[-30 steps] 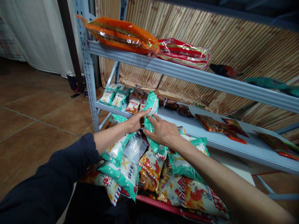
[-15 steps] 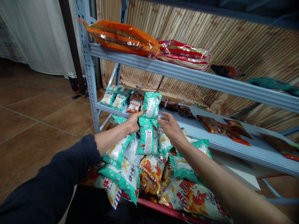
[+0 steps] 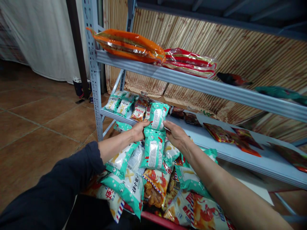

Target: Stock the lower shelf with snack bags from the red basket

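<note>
A joined strip of green-and-white snack bags (image 3: 154, 150) stands before me, back labels facing me. My left hand (image 3: 139, 130) pinches its left edge around the seam between the two bags. On the other side, my right hand (image 3: 174, 132) has its thumb and fingers closed on the right edge of the upper bag. The lower bag hangs over a heap of similar bags (image 3: 127, 185) in a red-rimmed container (image 3: 158, 220). Mixed in are white-and-orange shrimp snack bags (image 3: 206, 210).
A blue-grey metal shelf (image 3: 148, 70) rises ahead. Its lower level holds small green bags (image 3: 124, 105), red-brown packets (image 3: 139, 108) and dark flat packets (image 3: 218, 132). Above lie an orange bag (image 3: 129, 44) and a red bag (image 3: 192, 60). Tiled floor (image 3: 48, 127) is at left.
My right hand has closed onto the bag's right edge, where its fingers were spread before. The whole scene has shifted slightly down in view.
</note>
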{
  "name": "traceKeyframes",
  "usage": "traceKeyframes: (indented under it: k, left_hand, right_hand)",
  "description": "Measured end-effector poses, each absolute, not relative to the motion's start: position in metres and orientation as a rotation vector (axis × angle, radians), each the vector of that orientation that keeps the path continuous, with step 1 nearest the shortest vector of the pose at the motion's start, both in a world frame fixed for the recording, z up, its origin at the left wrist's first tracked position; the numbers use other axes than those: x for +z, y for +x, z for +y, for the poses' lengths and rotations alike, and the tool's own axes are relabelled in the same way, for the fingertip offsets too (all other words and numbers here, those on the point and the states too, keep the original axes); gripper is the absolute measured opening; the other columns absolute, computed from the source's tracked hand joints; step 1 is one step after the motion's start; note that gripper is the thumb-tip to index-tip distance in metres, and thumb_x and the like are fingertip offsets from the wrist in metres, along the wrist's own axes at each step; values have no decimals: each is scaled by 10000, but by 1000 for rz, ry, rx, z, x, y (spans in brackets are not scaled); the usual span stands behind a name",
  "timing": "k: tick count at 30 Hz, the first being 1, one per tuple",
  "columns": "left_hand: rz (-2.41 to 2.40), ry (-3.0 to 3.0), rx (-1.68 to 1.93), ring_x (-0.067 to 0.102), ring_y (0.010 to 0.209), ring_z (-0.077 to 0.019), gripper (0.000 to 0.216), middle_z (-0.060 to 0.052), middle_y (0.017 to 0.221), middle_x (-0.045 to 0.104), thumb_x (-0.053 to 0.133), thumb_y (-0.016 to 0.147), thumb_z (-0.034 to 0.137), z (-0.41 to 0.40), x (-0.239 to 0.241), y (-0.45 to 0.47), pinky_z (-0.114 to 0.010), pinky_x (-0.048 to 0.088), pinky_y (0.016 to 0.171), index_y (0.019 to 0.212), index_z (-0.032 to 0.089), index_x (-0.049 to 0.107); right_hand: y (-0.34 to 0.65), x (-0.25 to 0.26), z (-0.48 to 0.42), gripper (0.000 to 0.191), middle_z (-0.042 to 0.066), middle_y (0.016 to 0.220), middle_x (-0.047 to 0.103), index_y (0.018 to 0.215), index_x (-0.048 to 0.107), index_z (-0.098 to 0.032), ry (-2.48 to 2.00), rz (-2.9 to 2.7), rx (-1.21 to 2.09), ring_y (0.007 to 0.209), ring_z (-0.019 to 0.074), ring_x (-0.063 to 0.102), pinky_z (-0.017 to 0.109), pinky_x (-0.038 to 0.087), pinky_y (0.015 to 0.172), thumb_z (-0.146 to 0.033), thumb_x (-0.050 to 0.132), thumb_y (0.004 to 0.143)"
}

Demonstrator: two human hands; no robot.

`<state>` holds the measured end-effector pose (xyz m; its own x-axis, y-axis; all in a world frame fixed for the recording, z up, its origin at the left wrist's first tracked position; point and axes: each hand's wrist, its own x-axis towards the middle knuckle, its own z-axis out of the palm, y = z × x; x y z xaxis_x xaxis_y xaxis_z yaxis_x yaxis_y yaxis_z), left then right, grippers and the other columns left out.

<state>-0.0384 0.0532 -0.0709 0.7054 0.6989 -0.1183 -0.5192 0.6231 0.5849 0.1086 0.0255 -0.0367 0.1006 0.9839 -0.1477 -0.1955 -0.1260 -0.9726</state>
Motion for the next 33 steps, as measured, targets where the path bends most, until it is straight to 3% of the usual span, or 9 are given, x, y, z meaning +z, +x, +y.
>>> traceKeyframes:
  k: [4,8,16,25,33]
  left_hand:
    - [343,563,734,619,706,-182,220,-78,775,670,475,808,209,52,-69,-38,-318,452,748,965,112,594]
    - [317,597,706,612,666,-195,250,-101,753,663,527,791,292,52,-72,-39,-340,453,736,902,86,612]
    - [362,696,829,605,850,-186,274,-54,829,661,602,702,101,55,-86,-36,-313,425,819,969,167,604]
    - [438,706,774,625,742,-198,270,-66,793,663,603,685,110,55,-77,-34,-325,468,745,952,157,603]
    - [448,688,710,618,661,-192,168,-99,735,666,556,743,137,47,-68,-37,-356,468,731,902,105,599]
  right_hand:
    - [113,-42,30,48,-43,580,612,638,599,-184,-1247,-848,1293,518,81,523,195,440,534,-181,644,621]
    - [117,-46,30,97,-46,564,598,631,586,-186,-1269,-849,1284,501,78,512,195,427,508,-189,673,589]
    - [120,-47,29,195,-42,629,622,743,606,-196,-1247,-896,1276,530,75,522,201,428,538,-221,708,578]
    - [120,-48,27,174,-55,626,615,736,616,-190,-1228,-838,1265,541,56,519,169,417,541,-163,697,585]
    - [118,-51,17,139,-17,718,661,752,638,-199,-1200,-912,1377,611,102,562,218,456,613,-266,672,635]
